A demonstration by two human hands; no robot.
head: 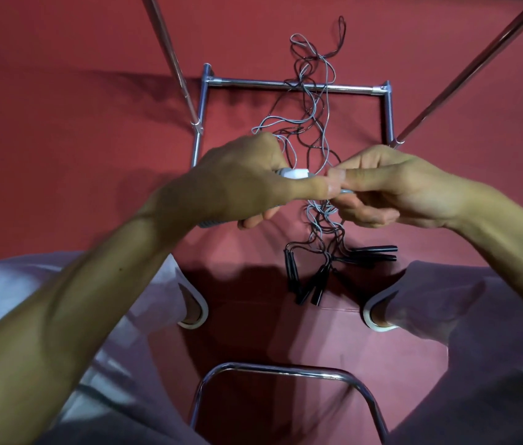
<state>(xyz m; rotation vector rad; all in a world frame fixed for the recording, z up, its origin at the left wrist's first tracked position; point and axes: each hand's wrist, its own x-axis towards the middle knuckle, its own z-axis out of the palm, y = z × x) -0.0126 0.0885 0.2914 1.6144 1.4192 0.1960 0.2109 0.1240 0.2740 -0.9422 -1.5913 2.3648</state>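
A tangle of thin grey and black cords [314,101] lies on the red floor. It ends in several black handles [317,274] near my knees. My left hand [247,184] grips a grey-white handle [292,172], whose ribbed end shows below the palm. My right hand [378,187] pinches a grey cord end [345,191] between thumb and fingers, right at my left thumb tip. Both hands are held above the tangle, close together.
A chrome tube frame [295,84] stands on the red floor under the cords, with two slanted poles [170,56] rising left and right. A chrome chair rail [282,370] curves between my legs. My feet in sandals [194,313] flank the black handles.
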